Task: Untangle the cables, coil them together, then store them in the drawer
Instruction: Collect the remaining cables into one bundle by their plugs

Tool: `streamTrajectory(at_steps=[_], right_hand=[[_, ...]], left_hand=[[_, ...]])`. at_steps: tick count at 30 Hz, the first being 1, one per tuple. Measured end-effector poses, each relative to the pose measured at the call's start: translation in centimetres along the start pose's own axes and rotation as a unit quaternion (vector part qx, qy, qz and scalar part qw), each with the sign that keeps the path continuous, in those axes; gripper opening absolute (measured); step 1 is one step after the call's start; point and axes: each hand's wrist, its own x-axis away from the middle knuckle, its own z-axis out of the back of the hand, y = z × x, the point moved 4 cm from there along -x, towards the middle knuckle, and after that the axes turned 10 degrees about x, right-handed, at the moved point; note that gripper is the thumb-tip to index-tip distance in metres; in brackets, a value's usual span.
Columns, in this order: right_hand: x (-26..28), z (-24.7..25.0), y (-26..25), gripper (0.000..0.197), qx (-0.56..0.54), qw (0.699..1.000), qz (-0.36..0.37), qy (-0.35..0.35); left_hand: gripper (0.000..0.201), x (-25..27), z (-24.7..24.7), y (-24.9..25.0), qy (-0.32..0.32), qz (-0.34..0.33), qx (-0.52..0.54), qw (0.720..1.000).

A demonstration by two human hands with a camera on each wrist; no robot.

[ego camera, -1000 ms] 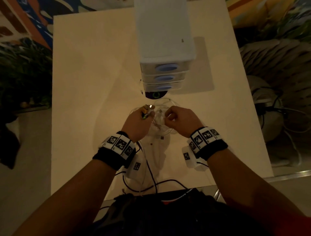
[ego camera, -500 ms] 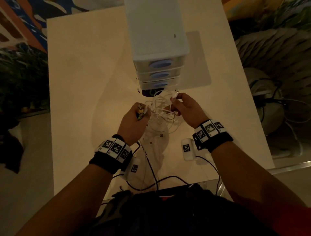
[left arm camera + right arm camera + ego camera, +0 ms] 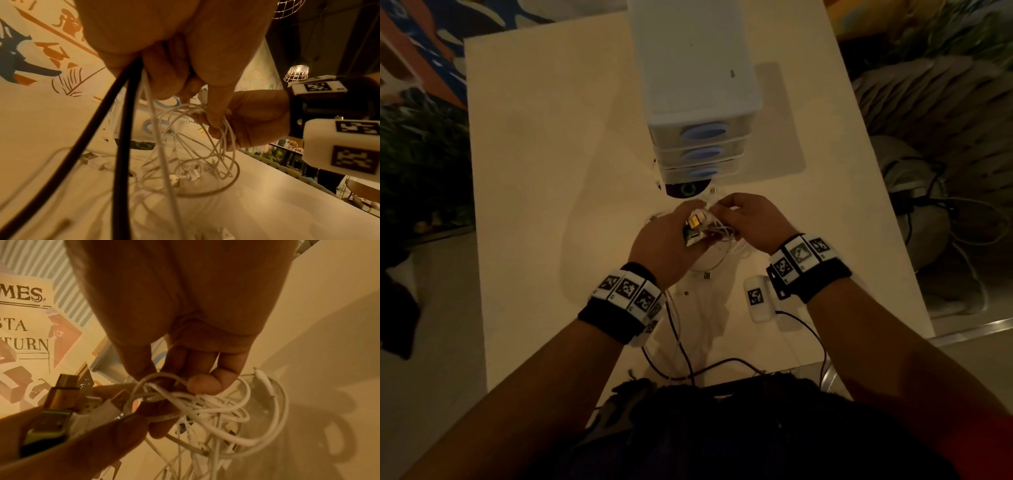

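A tangle of thin white cables (image 3: pixel 216 410) hangs between both hands just above the cream table (image 3: pixel 544 144). My left hand (image 3: pixel 671 240) grips several plug ends (image 3: pixel 61 407), yellow, green and white, bunched in its fist. My right hand (image 3: pixel 750 219) pinches loops of the white cables (image 3: pixel 205 146) right beside the left. Loose loops (image 3: pixel 714 258) trail down onto the table under the hands. The white drawer unit (image 3: pixel 698 85) with three blue-handled drawers stands just beyond the hands, all drawers closed.
A dark round device with a green ring (image 3: pixel 685 189) sits at the foot of the drawer unit. Black sensor cables (image 3: pixel 722 363) run from my wrists across the near table edge. Beyond the table's right edge lie cushions and more cords (image 3: pixel 935 212).
My right hand, raised with a cable end half a second ago, has dropped back beside the left. The hands are close together again and the lifted loops have sunk towards the table.
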Motion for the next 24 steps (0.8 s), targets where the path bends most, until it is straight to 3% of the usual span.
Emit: streamTrajectory(at_steps=[4,10,15,17,19,24], right_hand=[[0.1,0.1,-0.5,0.028,0.025,0.999,0.007,-0.02],[0.6,0.0,-1.1,0.024,0.048,0.998,0.016,-0.037],[0.9,0.3,-1.8,0.033,0.038,0.998,0.02,-0.036],[1.3,0.3,-1.7,0.024,-0.001,0.997,0.02,-0.072],[1.6,0.2,-1.3,0.031,-0.028,0.993,0.028,-0.114],[1.9,0.1,-0.9,0.028,0.098,0.99,0.078,-0.064]], left_hand=[[0.065,-0.3,0.1,-0.3,-0.026,-0.03,-0.004,0.999],[0.043,-0.5,0.6,-1.1,-0.018,-0.011,0.012,1.0],[0.022,-0.8,0.4,-1.9,-0.017,-0.01,0.014,1.0],[0.019,-0.9,0.6,-2.1,-0.01,0.0,0.027,1.0],[0.017,-0.9,0.8,-2.4,-0.003,0.011,0.059,0.998],[0.022,-1.0,0.7,-2.6,-0.001,0.01,0.078,0.997]])
